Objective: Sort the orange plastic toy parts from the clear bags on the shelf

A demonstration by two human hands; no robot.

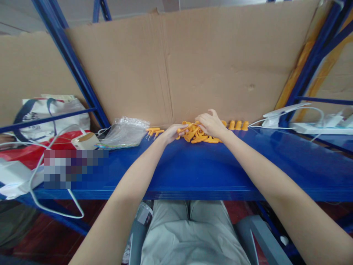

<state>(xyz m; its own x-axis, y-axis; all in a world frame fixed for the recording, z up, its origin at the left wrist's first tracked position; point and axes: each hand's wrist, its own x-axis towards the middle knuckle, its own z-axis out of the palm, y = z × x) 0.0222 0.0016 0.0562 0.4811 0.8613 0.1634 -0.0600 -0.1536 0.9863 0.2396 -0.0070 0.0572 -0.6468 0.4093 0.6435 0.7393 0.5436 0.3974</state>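
My left hand [173, 134] is at the left edge of a heap of orange-yellow plastic parts [202, 139]. Its fingers are closed round one yellow plastic part [182, 130] with a rounded end. Over the back of the heap, my right hand [211, 123] has its fingers bent downward and drawn together among the parts; whatever sits at its fingertips is too small to make out. Cup-shaped and branching pieces show in the heap. Right of it stand yellow cups [238, 125] in a row. Yellow pieces with metal spirals [153, 131] lie to the left.
The blue shelf [193, 173] is backed by a cardboard sheet [209, 66]. Clear plastic bags [125, 132] lie left, beside a white device [86, 141], cables and a cloth bag [60, 119]. A power strip [311, 128] with cables is at right. Blue posts [79, 77] frame both sides.
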